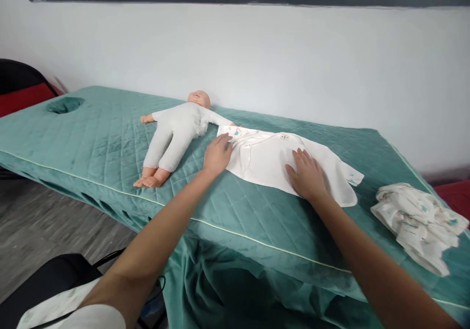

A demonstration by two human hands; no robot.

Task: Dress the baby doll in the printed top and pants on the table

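A white baby shirt [270, 160] with small printed cuffs lies spread flat on the green quilted bed cover [235, 211]. My left hand [217, 155] rests with fingers stretched out at the shirt's left end, by the printed part. Flat on the right half of the shirt lies my right hand [306, 175], its fingers spread. To the left a baby doll [179, 126] in a white body suit is on its back, arms out and feet toward me. The doll's hand on the right side touches or lies just behind the shirt's edge; I cannot tell which.
A crumpled white printed cloth [422, 223] sits at the bed's right end. The bed has a face hole [65, 105] at the far left. A white wall [257, 59] stands behind it. A black bag or chair [55, 275] is at the lower left.
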